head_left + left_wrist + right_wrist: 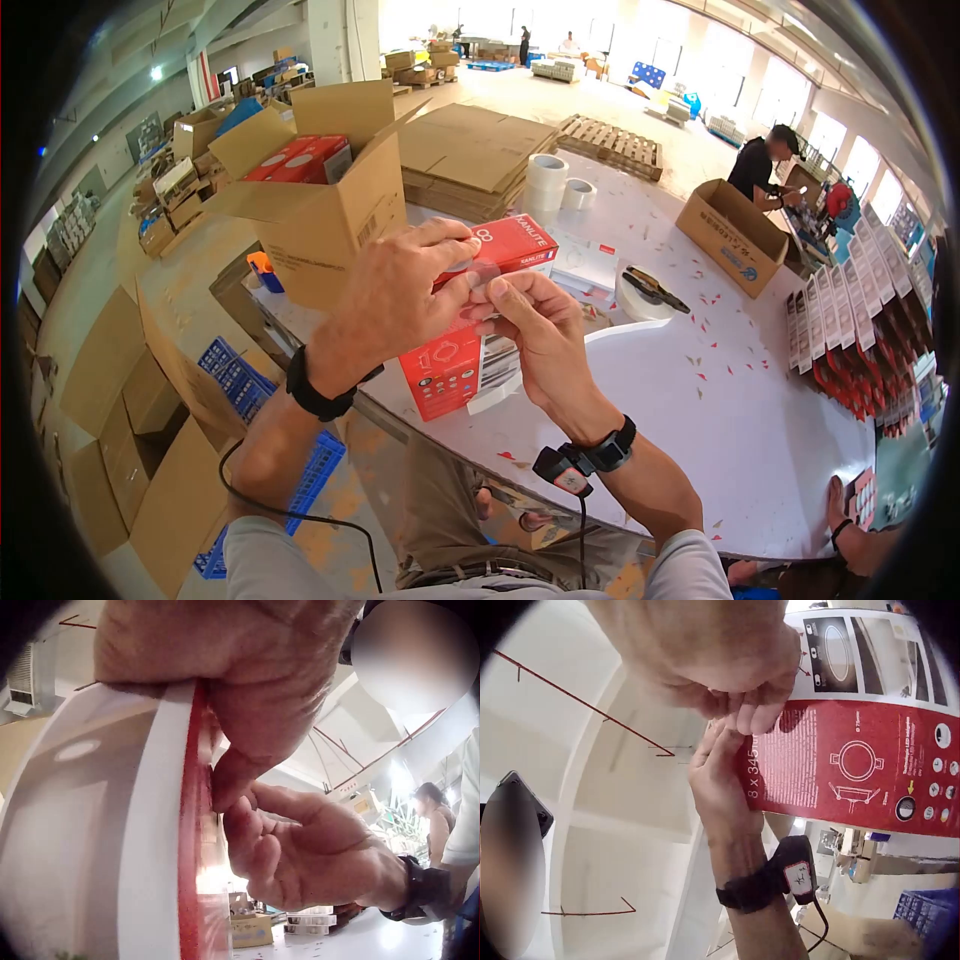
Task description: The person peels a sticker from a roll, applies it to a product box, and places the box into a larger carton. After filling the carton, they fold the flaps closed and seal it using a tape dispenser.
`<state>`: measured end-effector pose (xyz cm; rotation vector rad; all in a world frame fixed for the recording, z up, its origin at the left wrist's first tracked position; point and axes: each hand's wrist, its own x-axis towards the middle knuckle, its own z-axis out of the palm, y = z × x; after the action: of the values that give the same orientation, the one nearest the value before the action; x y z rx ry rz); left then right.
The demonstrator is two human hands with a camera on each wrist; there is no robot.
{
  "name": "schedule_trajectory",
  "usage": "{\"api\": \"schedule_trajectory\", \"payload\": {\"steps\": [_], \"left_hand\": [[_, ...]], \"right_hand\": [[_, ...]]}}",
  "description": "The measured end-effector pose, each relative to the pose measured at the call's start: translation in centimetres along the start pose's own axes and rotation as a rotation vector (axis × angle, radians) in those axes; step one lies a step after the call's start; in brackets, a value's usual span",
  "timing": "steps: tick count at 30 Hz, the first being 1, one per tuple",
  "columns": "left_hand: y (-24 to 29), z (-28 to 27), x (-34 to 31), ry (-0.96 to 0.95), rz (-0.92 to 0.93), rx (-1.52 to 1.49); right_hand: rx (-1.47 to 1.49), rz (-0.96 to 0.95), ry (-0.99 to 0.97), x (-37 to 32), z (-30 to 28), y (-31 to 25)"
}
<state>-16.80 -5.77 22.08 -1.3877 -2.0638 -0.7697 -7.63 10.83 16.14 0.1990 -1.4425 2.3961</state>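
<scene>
Right hand (545, 335): thumb and fingertips are together, pinching a small clear round film (485, 272) above the carton. Left hand (405, 285): fingers are bent over the upper end of the carton, tips meeting the right fingertips at the film — its own grip is partly hidden, so whether it pinches the film or only presses the carton cannot be told

Workpiece: a red-and-white printed cardboard carton (440, 365) is at the near edge of the white tabletop (640, 430), directly below both hands. A line diagram and rows of icons are printed on its red side panel. Each wrist carries a black strap with a cable.

Surroundings: to the left of the hands is a brown corrugated box (320, 245) with raised flaps, containing red cartons (300, 160). Beyond the hands are a stack of flat brown cardboard sheets (470, 150) and pale rolls of tape (546, 180). To the right, a black hand tool (655, 288) lies on a white roll — small red scraps are scattered nearby on the tabletop
</scene>
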Motion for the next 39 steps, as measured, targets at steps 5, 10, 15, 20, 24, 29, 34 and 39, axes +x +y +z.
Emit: {"api": "schedule_trajectory", "payload": {"steps": [5,10,15,20,24,29,34,39], "left_hand": [[-0.3,0.2,0.0,0.045,0.006,-0.040],[0.4,-0.7,0.0,-0.064,-0.077,-0.058],[0.2,-0.7,-0.1,-0.015,-0.040,-0.129],[0.0,-0.1,-0.4,0.037,-0.002,-0.137],[0.2,-0.3,-0.4,0.037,0.042,-0.104],[0.3,-0.7,-0.4,-0.007,0.042,-0.086],[0.0,-0.5,-0.5,0.029,0.108,-0.054],[-0.1,-0.2,-0.6,0.062,0.093,-0.067]], "right_hand": [[0.035,-0.013,0.023,0.8,0.0,0.8],[0.079,-0.026,0.051,0.8,0.4,0.9],[0.111,-0.018,0.083,0.7,0.8,0.8],[0.102,0.013,0.122,0.7,1.3,0.4],[0.086,0.026,0.137,0.7,1.4,0.2],[0.086,0.032,0.147,0.7,1.4,0.2],[0.078,0.027,0.138,0.7,1.4,0.1],[0.045,0.048,0.147,0.6,1.3,0.2]]}}
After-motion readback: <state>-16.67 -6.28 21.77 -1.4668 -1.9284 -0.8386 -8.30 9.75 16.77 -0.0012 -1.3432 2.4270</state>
